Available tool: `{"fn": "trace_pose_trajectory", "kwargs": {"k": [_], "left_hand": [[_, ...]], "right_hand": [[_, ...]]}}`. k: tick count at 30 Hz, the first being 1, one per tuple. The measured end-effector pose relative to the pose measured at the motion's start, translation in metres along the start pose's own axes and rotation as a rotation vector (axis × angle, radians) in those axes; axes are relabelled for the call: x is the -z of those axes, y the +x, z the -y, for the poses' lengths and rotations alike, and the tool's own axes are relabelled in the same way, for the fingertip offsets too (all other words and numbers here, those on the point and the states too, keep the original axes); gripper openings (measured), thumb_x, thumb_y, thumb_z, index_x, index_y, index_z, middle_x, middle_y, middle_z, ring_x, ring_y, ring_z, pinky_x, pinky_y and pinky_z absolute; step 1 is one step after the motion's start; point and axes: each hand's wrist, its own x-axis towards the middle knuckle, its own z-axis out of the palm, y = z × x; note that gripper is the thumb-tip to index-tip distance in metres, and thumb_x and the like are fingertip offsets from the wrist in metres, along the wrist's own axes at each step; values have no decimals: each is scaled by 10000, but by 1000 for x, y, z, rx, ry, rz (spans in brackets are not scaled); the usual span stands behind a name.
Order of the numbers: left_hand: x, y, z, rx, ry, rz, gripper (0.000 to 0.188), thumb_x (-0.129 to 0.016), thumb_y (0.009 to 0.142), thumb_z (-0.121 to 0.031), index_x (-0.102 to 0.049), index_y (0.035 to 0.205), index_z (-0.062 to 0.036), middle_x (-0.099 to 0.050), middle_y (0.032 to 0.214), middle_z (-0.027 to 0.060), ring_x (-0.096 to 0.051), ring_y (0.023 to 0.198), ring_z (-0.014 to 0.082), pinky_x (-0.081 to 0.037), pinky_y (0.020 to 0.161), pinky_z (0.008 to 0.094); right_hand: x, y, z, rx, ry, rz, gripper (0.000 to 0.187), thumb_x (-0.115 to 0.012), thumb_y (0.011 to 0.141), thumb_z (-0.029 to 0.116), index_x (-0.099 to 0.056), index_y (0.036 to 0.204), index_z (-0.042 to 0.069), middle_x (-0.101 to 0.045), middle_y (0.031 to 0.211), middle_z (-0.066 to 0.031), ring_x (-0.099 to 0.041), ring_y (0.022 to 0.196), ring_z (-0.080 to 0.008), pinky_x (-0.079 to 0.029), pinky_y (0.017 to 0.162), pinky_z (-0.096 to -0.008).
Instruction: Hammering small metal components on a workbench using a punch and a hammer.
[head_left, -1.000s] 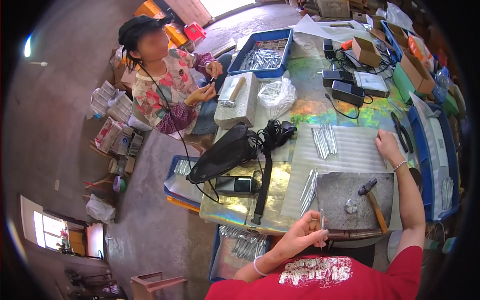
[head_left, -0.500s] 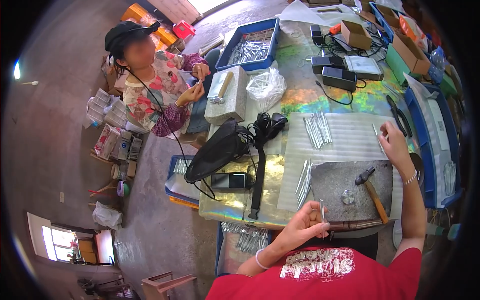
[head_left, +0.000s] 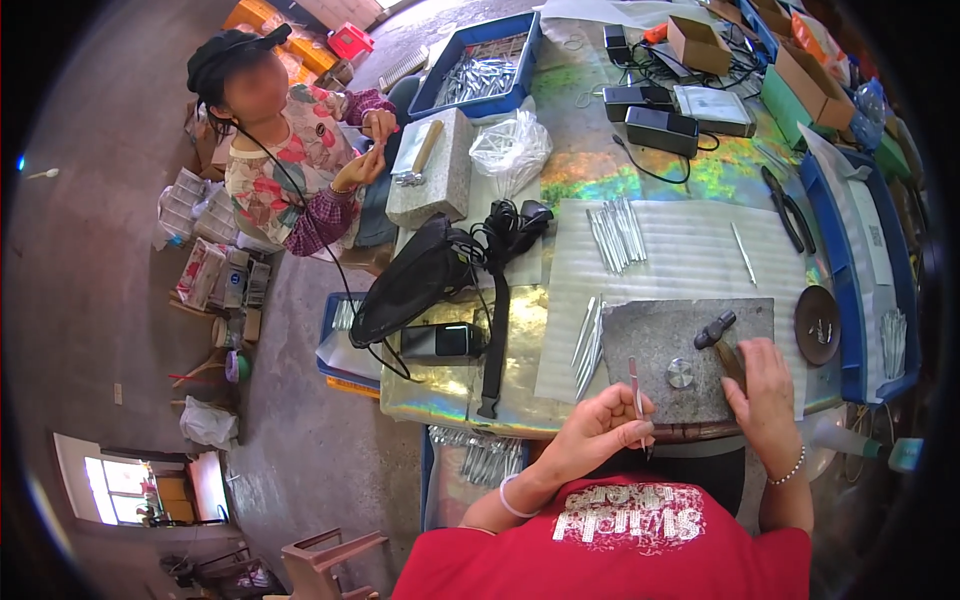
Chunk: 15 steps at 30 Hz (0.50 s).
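My left hand (head_left: 605,425) is closed in a pinch round a thin metal strip (head_left: 635,385), which stands nearly upright near the table's front edge. My right hand (head_left: 768,405) lies over the wooden handle of a hammer (head_left: 716,330), its thumb and fingers on either side; the lower handle is hidden beneath it. The hammer rests on a grey stone block (head_left: 640,335). A small round metal piece (head_left: 680,373) sits on that block, left of the handle. Slim metal rods (head_left: 588,345) lie left of the block, and a single rod (head_left: 743,253) lies behind it.
White foam sheet (head_left: 690,230) carries a rod bundle (head_left: 617,235). To the right are pliers (head_left: 788,210), a brown dish (head_left: 817,325) and a blue tray (head_left: 850,290). A black bag (head_left: 420,285) lies left. Across the table's left side sits another person (head_left: 300,150), hands together.
My right hand has left a rod on the foam sheet and come back toward me, onto the hammer handle. My left hand keeps its strip. The view has shifted slightly.
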Motion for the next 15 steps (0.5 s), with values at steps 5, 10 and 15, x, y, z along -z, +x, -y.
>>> {"fn": "trace_pose_trajectory", "kwargs": {"k": [5,10,15], "left_hand": [[-2,-2,2,10,-4,-25,178,-525,922,-95,-448,1056,-8,-599,860,81,-628,788,151,-512,679,239],[-4,-6,1,-2,-10,-44,179,-506,940,-153,-430,1054,-38,-588,859,48,-623,774,123,-492,663,207],[-4,-2,3,19,-65,-76,180,-509,935,-129,-434,1069,-34,-602,868,79,-623,803,155,-503,687,229]], "right_hand": [[-13,2,0,-25,-118,41,396,-614,711,28,-469,1076,-20,-481,1023,-185,-486,983,-345,-420,811,-416],[-12,0,1,-40,-87,50,353,-566,744,14,-456,1077,-19,-477,1018,-190,-503,937,-359,-432,772,-435],[-4,-5,-4,-175,446,34,159,-474,852,28,-469,1008,-8,-546,859,-164,-539,744,-323,-433,700,-364]]}}
